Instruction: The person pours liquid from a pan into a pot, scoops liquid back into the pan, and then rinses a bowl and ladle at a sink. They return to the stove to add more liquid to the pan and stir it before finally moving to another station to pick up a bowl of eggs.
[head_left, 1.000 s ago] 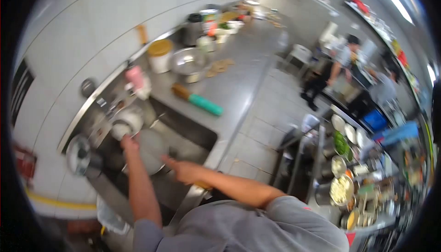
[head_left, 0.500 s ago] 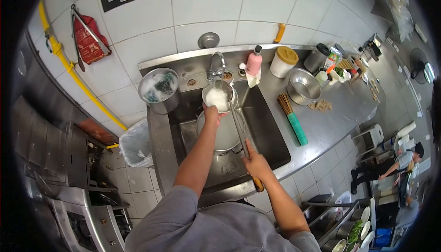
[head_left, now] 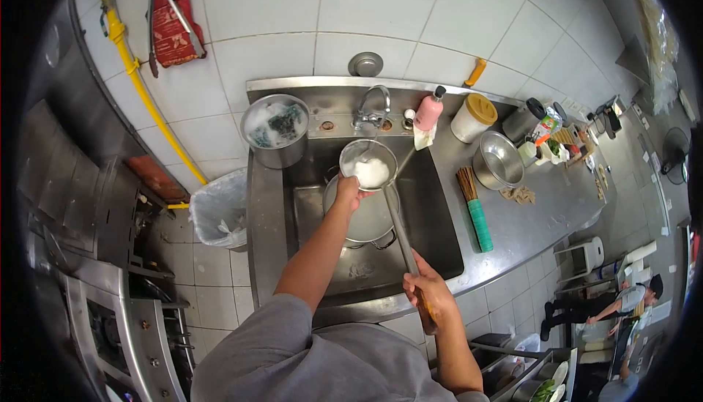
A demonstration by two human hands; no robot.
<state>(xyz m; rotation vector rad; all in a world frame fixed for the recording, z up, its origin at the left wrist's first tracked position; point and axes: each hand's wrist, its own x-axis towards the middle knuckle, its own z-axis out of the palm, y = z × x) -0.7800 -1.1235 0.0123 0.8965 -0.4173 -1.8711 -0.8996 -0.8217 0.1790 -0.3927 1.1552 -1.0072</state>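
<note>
Below the running-style curved faucet [head_left: 373,105], a large long-handled ladle [head_left: 400,230] is held over the sink [head_left: 432,204]. White foam or cloudy liquid lies in its round bowl. My left hand [head_left: 349,193] grips the near-left rim of that bowl, fingers partly hidden beneath it. Farther down, my right hand [head_left: 430,296] is wrapped around the handle near its wooden end. Under the ladle, a metal pot [head_left: 395,211] with loop handles sits in the sink, holding whitish liquid.
On the left counter stands a metal pot [head_left: 282,157] with suds and a scrubber. To the right are a pink pump bottle [head_left: 429,111], a yellow-lidded tub [head_left: 472,118], a steel bowl [head_left: 499,160] and a green-handled stick brush [head_left: 477,222]. A lined trash bin [head_left: 220,211] stands left.
The ladle's bowl has tipped toward the camera, showing more of its inside. My right hand has moved down and slightly right with the handle. The head view has shifted.
</note>
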